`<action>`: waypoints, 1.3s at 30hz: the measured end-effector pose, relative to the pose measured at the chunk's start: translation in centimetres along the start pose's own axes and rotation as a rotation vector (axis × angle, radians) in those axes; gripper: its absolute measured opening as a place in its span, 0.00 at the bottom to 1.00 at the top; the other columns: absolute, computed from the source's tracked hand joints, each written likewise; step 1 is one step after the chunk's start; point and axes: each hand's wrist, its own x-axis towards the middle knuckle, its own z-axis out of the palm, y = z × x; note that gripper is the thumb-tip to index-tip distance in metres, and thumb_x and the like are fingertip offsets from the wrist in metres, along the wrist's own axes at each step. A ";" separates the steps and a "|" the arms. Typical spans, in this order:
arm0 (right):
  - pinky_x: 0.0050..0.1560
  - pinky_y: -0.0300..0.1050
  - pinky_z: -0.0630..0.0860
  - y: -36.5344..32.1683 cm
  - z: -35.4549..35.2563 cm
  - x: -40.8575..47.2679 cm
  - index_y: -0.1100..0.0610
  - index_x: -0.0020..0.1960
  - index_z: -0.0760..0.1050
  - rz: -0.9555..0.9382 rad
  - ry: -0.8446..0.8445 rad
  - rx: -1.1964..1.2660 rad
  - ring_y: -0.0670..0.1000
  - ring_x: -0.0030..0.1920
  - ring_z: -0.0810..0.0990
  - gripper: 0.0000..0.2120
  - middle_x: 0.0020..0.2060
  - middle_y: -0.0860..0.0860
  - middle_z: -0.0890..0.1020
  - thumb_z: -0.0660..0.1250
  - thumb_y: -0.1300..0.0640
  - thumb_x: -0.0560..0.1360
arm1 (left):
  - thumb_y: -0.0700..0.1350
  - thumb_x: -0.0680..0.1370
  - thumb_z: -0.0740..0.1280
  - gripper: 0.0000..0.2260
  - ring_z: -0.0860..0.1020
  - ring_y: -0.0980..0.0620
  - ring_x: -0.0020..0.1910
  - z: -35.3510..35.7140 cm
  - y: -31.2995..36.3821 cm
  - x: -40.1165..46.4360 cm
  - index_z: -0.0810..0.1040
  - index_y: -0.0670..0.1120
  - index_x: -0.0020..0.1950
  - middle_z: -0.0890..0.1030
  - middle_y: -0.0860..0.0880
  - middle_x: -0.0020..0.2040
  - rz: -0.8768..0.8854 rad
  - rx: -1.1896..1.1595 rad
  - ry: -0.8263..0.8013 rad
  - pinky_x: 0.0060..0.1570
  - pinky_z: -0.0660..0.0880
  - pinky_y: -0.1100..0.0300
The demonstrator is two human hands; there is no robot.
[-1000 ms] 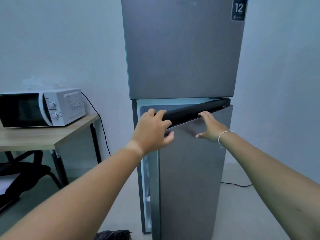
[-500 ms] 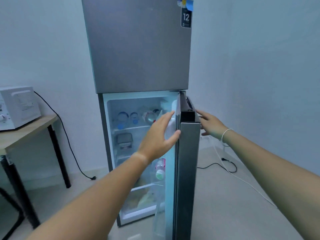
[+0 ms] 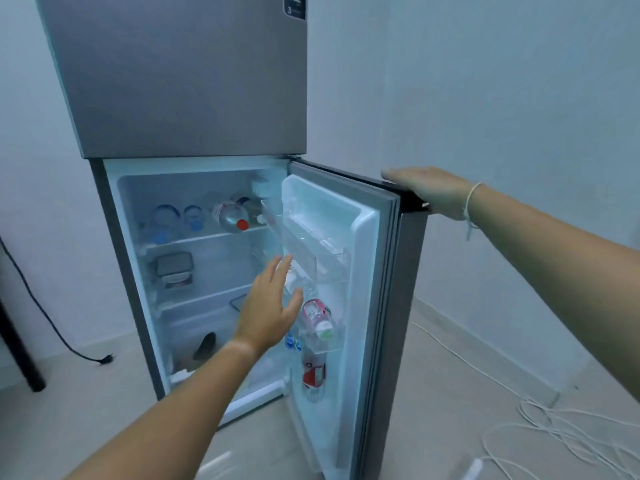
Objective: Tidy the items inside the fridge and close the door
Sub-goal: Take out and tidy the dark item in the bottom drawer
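The grey fridge (image 3: 180,81) stands before me with its lower door (image 3: 367,271) swung wide to the right. My right hand (image 3: 433,192) lies flat on the door's top outer corner. My left hand (image 3: 270,303) is stretched out with fingers apart, empty, in front of the door racks. A clear bottle with a red cap (image 3: 232,216) lies on the top shelf beside several blue-topped bottles (image 3: 166,216). A grey lidded box (image 3: 173,265) sits on the middle shelf. A pink-labelled bottle (image 3: 317,320) and a red-labelled one (image 3: 313,372) stand in the door racks.
A black power cord (image 3: 52,327) runs across the floor at the left, beside a dark table leg (image 3: 17,351). White cable (image 3: 554,427) lies coiled on the floor at the right. The pale wall (image 3: 519,98) is close behind the door.
The lower door has swung from barely ajar to wide open. My left hand has let go of its edge and moved toward the door racks; my right hand stays on the door's top.
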 end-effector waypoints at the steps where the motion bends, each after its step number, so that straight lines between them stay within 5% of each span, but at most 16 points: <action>1: 0.64 0.45 0.71 -0.1 -0.1 -0.2 0.47 0.57 0.76 -0.025 0.034 -0.129 0.50 0.58 0.76 0.16 0.63 0.49 0.78 0.61 0.40 0.74 | 0.50 0.77 0.60 0.26 0.62 0.50 0.74 0.5 -0.5 0.0 0.61 0.47 0.75 0.63 0.48 0.76 -0.019 0.010 -0.051 0.73 0.59 0.56; 4: 0.66 0.45 0.66 0.1 -0.5 -0.5 0.51 0.68 0.71 -0.071 0.133 -0.430 0.53 0.67 0.71 0.22 0.67 0.51 0.74 0.62 0.45 0.76 | 0.57 0.74 0.58 0.30 0.63 0.48 0.73 2.2 -1.1 -0.1 0.62 0.49 0.74 0.64 0.48 0.75 -0.048 0.103 -0.281 0.72 0.59 0.56; 9: 0.61 0.51 0.70 1.9 -0.6 0.5 0.53 0.70 0.67 -0.047 0.268 -0.714 0.60 0.65 0.71 0.20 0.67 0.56 0.73 0.54 0.50 0.79 | 0.64 0.65 0.46 0.38 0.58 0.51 0.76 5.6 0.5 0.5 0.59 0.54 0.75 0.58 0.52 0.78 0.078 0.277 -0.519 0.74 0.56 0.58; 14: 0.62 0.55 0.67 4.3 -0.7 2.2 0.55 0.71 0.63 0.011 0.409 -0.935 0.62 0.66 0.67 0.19 0.68 0.56 0.70 0.49 0.54 0.81 | 0.52 0.78 0.56 0.27 0.55 0.47 0.77 9.0 2.1 2.9 0.54 0.52 0.76 0.53 0.51 0.79 0.250 0.437 -0.589 0.76 0.55 0.53; 25: 0.63 0.54 0.64 10.4 -2.8 7.4 0.56 0.72 0.59 0.036 0.634 -0.911 0.61 0.68 0.62 0.25 0.69 0.54 0.68 0.52 0.66 0.76 | 0.49 0.79 0.57 0.25 0.51 0.48 0.78 16.2 3.2 6.1 0.57 0.53 0.76 0.50 0.51 0.79 0.320 0.322 -0.541 0.75 0.54 0.55; 39: 0.65 0.54 0.68 15.6 -5.8 13.2 0.57 0.70 0.65 -0.102 0.763 -0.731 0.60 0.71 0.60 0.22 0.68 0.53 0.70 0.53 0.65 0.76 | 0.47 0.78 0.57 0.28 0.49 0.52 0.78 20.2 3.3 9.6 0.51 0.53 0.77 0.52 0.52 0.79 0.408 0.299 -0.562 0.75 0.56 0.51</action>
